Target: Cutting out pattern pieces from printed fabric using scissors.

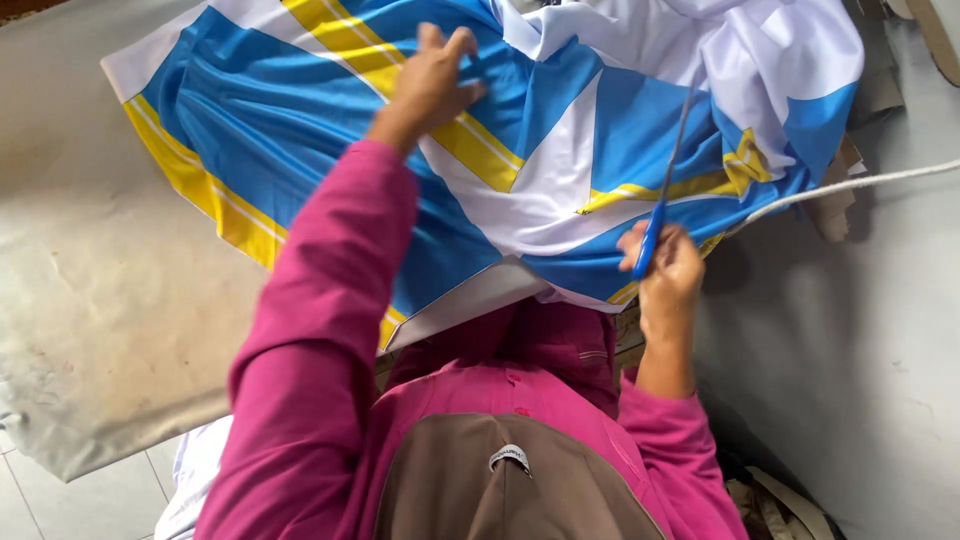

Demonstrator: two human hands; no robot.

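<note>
Your left hand [432, 82] lies flat on the cloth [300, 120], fingers spread and pressing down on a blue part just beside a yellow stripe [470, 145] that runs under your palm. The cloth, blue with white panels and yellow bands, stretches out from beneath those fingers toward both sides and bunches into white folds beyond your fingertips. Your right hand [668, 272] is curled tight around the blue handle of a pair of scissors [665, 190]; the thin blades reach away from your knuckles over the cloth. A white cord [850, 185] runs off past the outer side of that hand. The grey mat [90, 280] lies under the cloth.
</note>
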